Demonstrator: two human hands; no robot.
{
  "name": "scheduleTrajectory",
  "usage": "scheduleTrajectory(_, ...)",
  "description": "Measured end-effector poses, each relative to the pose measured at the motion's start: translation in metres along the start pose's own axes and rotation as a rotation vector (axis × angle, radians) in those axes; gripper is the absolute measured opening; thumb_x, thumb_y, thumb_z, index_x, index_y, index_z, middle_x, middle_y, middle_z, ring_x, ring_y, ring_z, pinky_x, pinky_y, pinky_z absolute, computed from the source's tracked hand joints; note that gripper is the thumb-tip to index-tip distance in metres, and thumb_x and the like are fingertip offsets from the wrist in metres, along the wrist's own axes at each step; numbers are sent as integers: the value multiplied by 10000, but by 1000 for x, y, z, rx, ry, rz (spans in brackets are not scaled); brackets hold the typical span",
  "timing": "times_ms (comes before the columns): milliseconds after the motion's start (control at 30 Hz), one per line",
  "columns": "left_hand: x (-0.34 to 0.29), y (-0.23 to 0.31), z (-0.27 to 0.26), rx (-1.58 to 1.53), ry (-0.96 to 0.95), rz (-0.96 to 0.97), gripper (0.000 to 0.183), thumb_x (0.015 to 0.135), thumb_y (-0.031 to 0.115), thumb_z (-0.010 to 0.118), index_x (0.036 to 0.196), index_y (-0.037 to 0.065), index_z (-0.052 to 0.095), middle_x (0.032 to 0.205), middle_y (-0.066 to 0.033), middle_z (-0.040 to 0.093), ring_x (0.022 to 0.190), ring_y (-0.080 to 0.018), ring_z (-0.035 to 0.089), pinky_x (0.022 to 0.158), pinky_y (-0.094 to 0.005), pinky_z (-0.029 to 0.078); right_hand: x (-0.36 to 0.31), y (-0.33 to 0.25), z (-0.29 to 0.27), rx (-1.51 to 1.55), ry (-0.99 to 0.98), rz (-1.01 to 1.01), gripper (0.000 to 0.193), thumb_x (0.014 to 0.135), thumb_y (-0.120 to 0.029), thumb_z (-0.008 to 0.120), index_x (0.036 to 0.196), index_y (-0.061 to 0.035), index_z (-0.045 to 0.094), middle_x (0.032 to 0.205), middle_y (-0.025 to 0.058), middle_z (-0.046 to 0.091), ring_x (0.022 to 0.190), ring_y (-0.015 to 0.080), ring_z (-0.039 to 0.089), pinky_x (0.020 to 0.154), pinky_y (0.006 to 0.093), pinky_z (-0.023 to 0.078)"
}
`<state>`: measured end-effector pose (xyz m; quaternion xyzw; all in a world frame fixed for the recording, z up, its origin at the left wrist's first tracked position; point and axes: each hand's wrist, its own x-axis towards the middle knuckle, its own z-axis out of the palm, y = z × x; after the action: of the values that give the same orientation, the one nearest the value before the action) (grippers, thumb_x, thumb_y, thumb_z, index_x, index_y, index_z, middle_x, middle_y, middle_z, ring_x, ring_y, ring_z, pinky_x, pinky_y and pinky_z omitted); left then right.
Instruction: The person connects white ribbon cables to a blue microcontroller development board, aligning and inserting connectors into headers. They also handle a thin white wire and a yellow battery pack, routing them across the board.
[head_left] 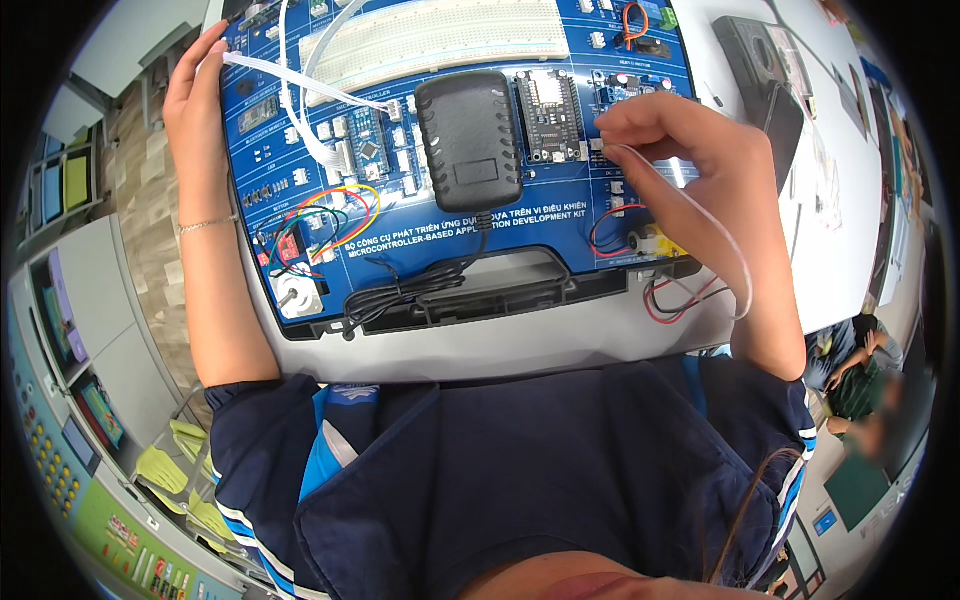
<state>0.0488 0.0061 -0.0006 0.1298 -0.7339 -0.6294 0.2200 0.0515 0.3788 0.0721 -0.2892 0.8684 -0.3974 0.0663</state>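
A blue microcontroller development board [560, 225] lies in a black case on the table. At its upper left edge my left hand [195, 105] has thumb and fingers together at the end of a white ribbon cable [305, 80]. That cable's other end sits at a socket beside a small blue controller module [368, 140]. My right hand [695, 150] pinches a thin white cable [715, 212] close to its small connector, beside a black wireless module [549, 115]. The fingertips partly cover the sockets there. The cable loops down along my right wrist.
A black power adapter [468, 140] rests across the board, its coiled cord [410, 290] by the case handle [500, 290]. Above is a white breadboard [440, 40]. A multimeter [750, 55] and a dark phone-like slab [785, 130] lie to the right. Another person [860, 375] sits far right.
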Motion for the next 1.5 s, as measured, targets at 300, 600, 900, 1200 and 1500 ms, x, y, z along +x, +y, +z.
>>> scheduleTrajectory(300,-2,4,3,29,5,2,263,890,147,560,1128,49,618,930,-27,641,802,-46,578,688,-161,445,7,-18,-2,-237,-89,5,230,744,82,633,933,-45,599,747,115,649,689,200,664,634,265,520)
scheduleTrajectory(600,-2,4,1,35,10,0,263,885,144,567,1125,50,620,929,-26,641,800,-43,577,688,-161,444,18,-19,-4,-406,-145,-77,204,714,71,636,863,-45,558,669,115,633,646,277,644,585,298,505)
scheduleTrajectory(900,1,4,3,32,5,10,267,884,139,569,1124,32,613,951,-33,636,827,-55,575,714,-169,443,19,-5,-4,-309,-157,-67,232,707,25,681,903,-61,592,711,77,650,684,213,642,611,289,467)
scheduleTrajectory(1200,1,2,4,87,1,-5,290,913,158,529,1161,20,592,1042,-32,619,915,-52,553,803,-182,427,-52,-26,-37,869,-72,435,217,886,-143,546,1002,34,595,707,90,639,638,103,578,595,224,412)
scheduleTrajectory(1500,2,5,-1,111,13,-7,308,915,147,520,1183,3,573,1119,-55,601,951,-59,550,836,-190,426,-91,7,-48,925,-126,130,244,854,-135,541,881,97,611,677,102,588,465,99,454,541,229,406)
